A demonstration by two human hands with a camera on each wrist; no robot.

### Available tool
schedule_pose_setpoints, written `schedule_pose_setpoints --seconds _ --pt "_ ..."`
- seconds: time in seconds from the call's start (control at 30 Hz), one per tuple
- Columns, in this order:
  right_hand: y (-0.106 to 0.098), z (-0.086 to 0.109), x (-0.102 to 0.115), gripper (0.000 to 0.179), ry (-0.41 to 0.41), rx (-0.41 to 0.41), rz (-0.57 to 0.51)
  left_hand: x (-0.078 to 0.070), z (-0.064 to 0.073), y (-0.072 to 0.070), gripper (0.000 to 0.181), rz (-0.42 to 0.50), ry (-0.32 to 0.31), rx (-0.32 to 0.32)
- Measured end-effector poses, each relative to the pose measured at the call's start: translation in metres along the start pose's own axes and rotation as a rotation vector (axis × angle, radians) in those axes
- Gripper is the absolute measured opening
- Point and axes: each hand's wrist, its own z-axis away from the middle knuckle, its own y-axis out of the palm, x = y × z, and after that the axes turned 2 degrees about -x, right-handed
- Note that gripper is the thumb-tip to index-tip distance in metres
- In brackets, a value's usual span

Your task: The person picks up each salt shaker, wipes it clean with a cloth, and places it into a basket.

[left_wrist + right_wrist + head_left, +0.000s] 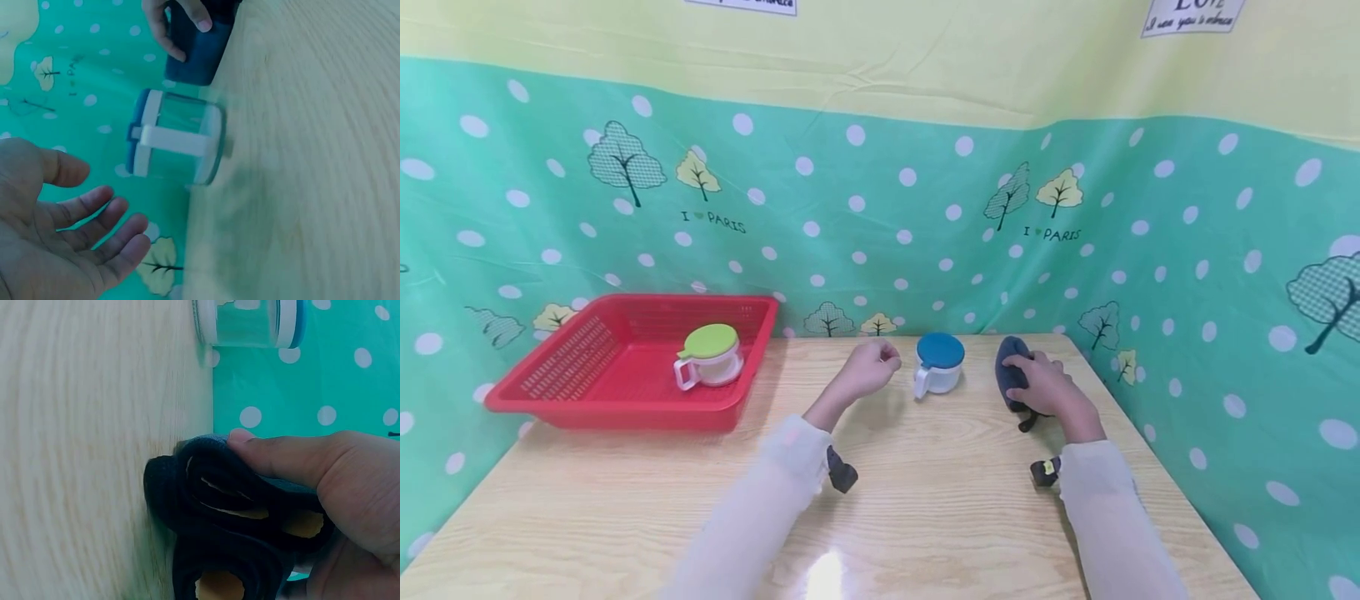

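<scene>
A clear jar with a blue lid [940,350] and a white handle stands on the table near the back wall. Just left of it hovers my left hand [868,367], apart from the jar; in the left wrist view its fingers [106,225] are relaxed and hold nothing. On the jar's other side, my right hand [1045,383] grips a dark navy rolled fabric bundle [1011,367] with thumb and fingers. The right wrist view shows the bundle's layered end [219,481], with tan showing through its openings. Its exact kind is unclear.
At the back left sits a red plastic basket [625,408], holding a similar jar with a green lid [711,342]. A polka-dot curtain [865,200] hangs behind and along the right side of the wooden table [925,517].
</scene>
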Motion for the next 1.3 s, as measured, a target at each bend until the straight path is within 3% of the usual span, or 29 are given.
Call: schedule_pose_setpoints --seconds 0.27,0.73,1.13,1.3 --pt "0.000 -0.001 0.000 0.057 -0.007 0.012 0.007 0.016 -0.003 0.021 0.033 0.148 -0.099 0.047" --pt "0.001 -0.002 -0.002 0.055 -0.013 0.012 -0.023 0.020 -0.007 0.043 0.040 0.424 -0.151 0.136" --pt "0.001 -0.002 -0.002 0.055 -0.007 0.013 -0.039 0.013 -0.008 0.053 0.036 0.486 -0.170 0.097" --pt "0.002 -0.004 -0.002 0.054 -0.005 0.014 -0.051 0.013 -0.011 0.055 0.033 0.460 -0.163 0.053"
